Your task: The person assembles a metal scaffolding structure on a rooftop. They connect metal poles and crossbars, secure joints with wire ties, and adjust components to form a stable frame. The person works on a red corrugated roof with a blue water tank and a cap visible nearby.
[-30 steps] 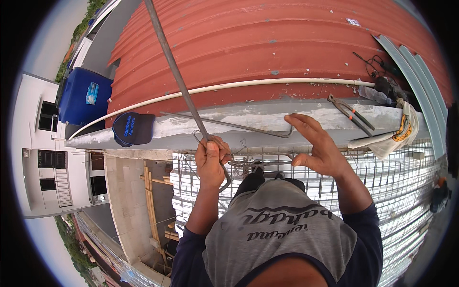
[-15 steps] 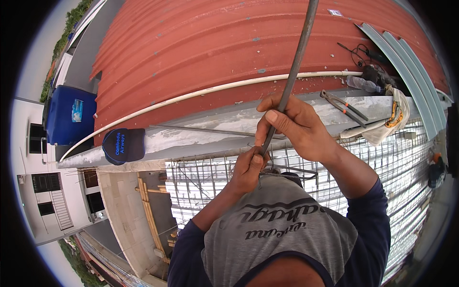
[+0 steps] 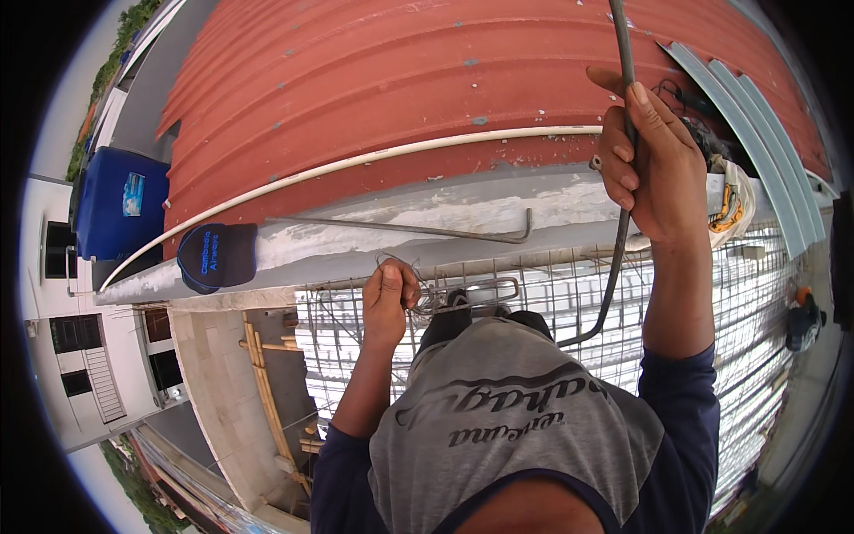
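My right hand [image 3: 654, 160] is raised at the right, its fingers closed around a steel bar [image 3: 614, 276]. The bar runs past the top edge of the view, and its lower end bends toward my shirt. Lower and to the left, my left hand [image 3: 389, 298] is closed in a pinch on thin loose wire [image 3: 425, 292], which loops out around the fingers. Another bent steel bar [image 3: 400, 230] with an upturned end lies along the concrete ledge [image 3: 311, 249]. Most of the pincers [image 3: 595, 163] is hidden behind my right hand.
Beneath my hands stretches a steel mesh [image 3: 569, 285]. A dark cap [image 3: 233, 254] sits on the ledge's left part. Beyond it are a white pipe [image 3: 356, 162] and a red corrugated roof [image 3: 374, 80]. Grey metal channels [image 3: 756, 133] and a pale cloth [image 3: 737, 222] lie at the right.
My hands have come apart. My right hand has lifted the bar up and to the right, showing its bend; my left hand has let go of it, moved left and taken hold of wire.
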Demonstrator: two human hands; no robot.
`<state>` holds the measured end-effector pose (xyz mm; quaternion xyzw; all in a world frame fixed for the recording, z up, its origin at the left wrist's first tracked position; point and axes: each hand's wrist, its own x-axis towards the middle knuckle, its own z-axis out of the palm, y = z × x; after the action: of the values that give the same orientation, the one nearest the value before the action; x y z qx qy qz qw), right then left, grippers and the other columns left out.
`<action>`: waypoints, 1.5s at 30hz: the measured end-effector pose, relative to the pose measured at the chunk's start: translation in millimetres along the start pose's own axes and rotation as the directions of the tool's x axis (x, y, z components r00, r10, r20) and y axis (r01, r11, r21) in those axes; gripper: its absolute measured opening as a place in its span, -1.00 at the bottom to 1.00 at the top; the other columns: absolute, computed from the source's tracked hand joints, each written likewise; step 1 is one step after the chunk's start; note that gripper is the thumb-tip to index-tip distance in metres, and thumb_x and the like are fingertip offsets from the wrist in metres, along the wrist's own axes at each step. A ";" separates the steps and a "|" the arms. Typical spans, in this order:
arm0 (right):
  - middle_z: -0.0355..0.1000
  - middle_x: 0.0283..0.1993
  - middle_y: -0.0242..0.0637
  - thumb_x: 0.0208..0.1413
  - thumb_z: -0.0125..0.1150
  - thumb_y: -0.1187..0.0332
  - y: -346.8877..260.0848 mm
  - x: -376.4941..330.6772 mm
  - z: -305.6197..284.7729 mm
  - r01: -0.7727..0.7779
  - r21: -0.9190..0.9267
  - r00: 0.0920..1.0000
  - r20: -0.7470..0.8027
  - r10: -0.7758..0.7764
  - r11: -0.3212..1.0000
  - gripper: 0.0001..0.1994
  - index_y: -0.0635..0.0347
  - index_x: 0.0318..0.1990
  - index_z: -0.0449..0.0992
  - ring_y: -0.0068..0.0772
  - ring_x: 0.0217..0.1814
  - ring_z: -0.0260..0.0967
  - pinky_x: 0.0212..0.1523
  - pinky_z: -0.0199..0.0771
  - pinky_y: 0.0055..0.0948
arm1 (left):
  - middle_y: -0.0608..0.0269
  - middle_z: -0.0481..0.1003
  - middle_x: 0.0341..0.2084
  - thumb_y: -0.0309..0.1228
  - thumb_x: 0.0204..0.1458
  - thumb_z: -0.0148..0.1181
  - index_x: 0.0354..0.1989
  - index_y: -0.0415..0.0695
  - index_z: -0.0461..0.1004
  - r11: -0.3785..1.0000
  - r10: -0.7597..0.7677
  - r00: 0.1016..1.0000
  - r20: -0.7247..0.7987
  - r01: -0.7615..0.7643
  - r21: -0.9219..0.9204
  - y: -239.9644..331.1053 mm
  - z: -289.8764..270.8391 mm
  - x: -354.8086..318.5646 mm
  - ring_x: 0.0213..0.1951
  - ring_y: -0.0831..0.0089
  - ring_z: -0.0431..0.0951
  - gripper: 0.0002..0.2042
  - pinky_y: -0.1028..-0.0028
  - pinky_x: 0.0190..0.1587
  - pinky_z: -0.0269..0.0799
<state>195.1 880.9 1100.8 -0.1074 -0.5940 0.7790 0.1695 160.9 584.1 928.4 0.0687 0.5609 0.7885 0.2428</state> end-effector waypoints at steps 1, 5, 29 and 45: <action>0.09 -0.58 -0.50 0.33 -0.12 0.21 -2.5 4.9 -2.6 -0.018 -0.093 1.000 0.004 0.018 0.996 -0.60 0.36 0.12 0.34 -0.74 -0.69 -0.02 -0.78 -0.02 -0.69 | 0.36 0.23 -0.58 -0.16 0.31 -0.16 -0.44 -0.18 0.28 1.000 -0.010 1.000 -0.014 0.010 -0.029 1.9 -3.9 -4.0 -0.55 0.62 0.15 -0.64 0.58 -0.49 0.13; 0.17 -0.54 -0.52 0.26 -0.01 0.22 0.7 21.3 -2.5 0.009 -0.467 0.993 0.106 0.046 0.884 -0.67 0.33 -0.05 0.47 -0.76 -0.61 0.07 -0.66 0.04 -0.67 | 0.34 0.22 -0.59 -0.18 0.30 -0.14 -0.42 -0.18 0.27 1.000 0.024 0.988 -0.152 -0.026 -0.014 6.3 -9.3 -32.0 -0.58 0.61 0.14 -0.66 0.58 -0.55 0.09; 0.32 -0.60 -0.43 0.08 0.23 0.20 77.8 -7.2 62.9 -0.129 -0.678 0.721 0.437 0.538 0.724 -0.61 0.35 -0.05 0.49 -0.69 -0.73 0.06 -0.75 0.00 -0.60 | 0.37 0.26 -0.60 -0.04 0.27 -0.12 -0.29 -0.08 0.35 0.926 -0.145 0.890 -0.433 -0.033 -0.377 23.9 -12.9 -51.5 -0.69 0.61 0.12 -0.65 0.61 -0.64 0.04; 0.25 -0.59 -0.49 0.22 0.08 0.31 57.6 -62.1 -45.1 -0.346 -0.283 0.930 -0.231 0.287 0.895 -0.81 0.25 -0.15 0.41 -0.79 -0.69 0.03 -0.72 -0.07 -0.71 | 0.12 0.47 -0.49 -0.09 0.30 -0.25 0.06 -0.20 0.29 0.765 -0.087 0.902 0.424 0.333 -0.551 18.8 -16.4 58.2 -0.48 0.26 0.55 -0.58 0.28 -0.37 0.55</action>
<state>260.9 883.0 1031.1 -0.3002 -0.6681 0.6767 0.0745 98.2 592.2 930.3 0.0706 0.2228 0.8659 0.4423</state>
